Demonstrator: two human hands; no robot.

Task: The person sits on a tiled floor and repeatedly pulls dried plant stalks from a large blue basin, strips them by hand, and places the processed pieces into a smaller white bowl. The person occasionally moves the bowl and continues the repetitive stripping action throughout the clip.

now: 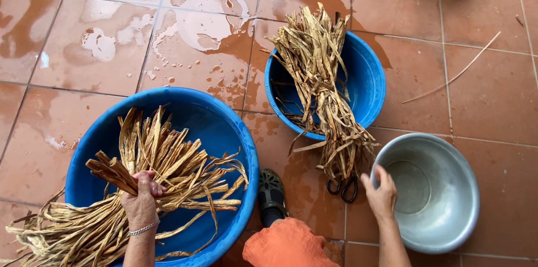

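On the wet tiled floor, at its near left, stands a large blue basin, and across it lies a bundle of dried leaf strips whose loose ends spill over the basin's left rim onto the tiles. The left hand is closed round the bundle near its bound, stubby end, fingers wrapped over the top, so the strips fan away from the fist to both sides; held there, the bundle seems gathered at the one place where it stays together. A bracelet shows on that wrist. Just right of the basin is a dark shoe and an orange-clad knee. Farther back, a smaller blue basin carries a second bundle laid over its near rim, its tips reaching the floor beside a pair of scissors (only the handles show). At the near right, the right hand rests on the left rim of an empty metal bowl, fingers loosely curled over the edge, probably steadying it; it is well apart from both bundles.
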